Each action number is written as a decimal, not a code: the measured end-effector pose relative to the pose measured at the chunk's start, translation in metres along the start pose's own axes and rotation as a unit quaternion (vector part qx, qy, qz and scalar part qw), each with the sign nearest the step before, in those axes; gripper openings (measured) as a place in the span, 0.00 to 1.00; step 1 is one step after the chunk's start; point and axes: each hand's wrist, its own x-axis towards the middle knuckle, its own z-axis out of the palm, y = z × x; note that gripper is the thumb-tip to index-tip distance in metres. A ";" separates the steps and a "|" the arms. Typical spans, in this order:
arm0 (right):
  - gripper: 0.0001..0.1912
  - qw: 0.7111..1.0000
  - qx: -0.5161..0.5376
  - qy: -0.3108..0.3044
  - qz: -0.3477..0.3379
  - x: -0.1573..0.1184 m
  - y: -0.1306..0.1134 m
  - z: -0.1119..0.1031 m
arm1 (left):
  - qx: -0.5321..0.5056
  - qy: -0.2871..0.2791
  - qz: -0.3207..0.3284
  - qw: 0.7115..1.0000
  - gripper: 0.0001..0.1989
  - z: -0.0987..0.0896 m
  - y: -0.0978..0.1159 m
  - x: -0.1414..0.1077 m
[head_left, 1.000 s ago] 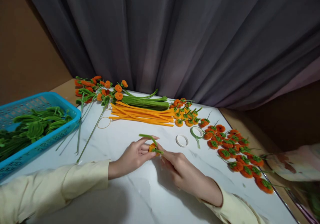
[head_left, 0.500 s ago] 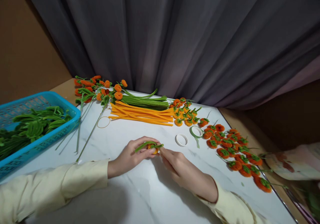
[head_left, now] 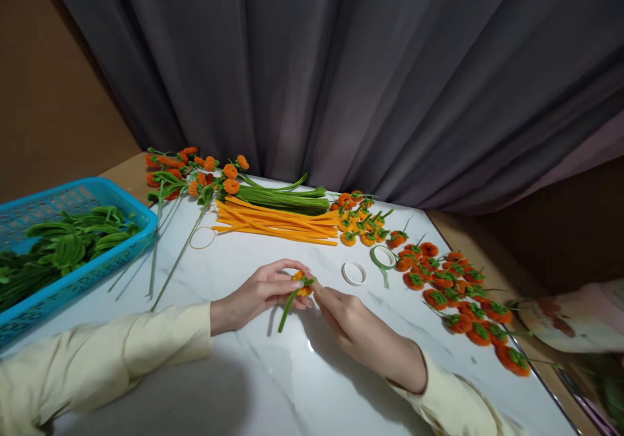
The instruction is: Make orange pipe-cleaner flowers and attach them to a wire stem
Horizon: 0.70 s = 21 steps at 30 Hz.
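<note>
My left hand (head_left: 260, 293) is closed around a small yellow-orange pipe-cleaner flower (head_left: 305, 291), its fingers and thumb on either side of it. A green pipe cleaner (head_left: 286, 312) lies across the flower's green centre, and its longer end hangs down toward me below the left thumb. The fingertips of my right hand (head_left: 358, 325) are pinched together at the flower's right side, at the short green end. Just what sits between the right fingertips is partly hidden. Both hands are above the white marble-patterned table (head_left: 234, 384).
Yellow pipe cleaners (head_left: 277, 221) and green pipe cleaners (head_left: 283, 197) lie behind my hands. A blue basket (head_left: 146, 218) of green leaves stands left. Green tape (head_left: 384, 257) and a white ring (head_left: 353, 273) lie right, near several orange flowers (head_left: 458, 322).
The long green end has swung from pointing left across the flower to hanging down toward me. More of the yellow flower shows now. Both hands stay in nearly the same place.
</note>
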 end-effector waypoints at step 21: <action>0.30 0.859 0.444 -0.061 0.248 0.005 -0.018 -0.025 | -0.003 0.079 0.018 0.997 0.15 0.010 -0.002 0.000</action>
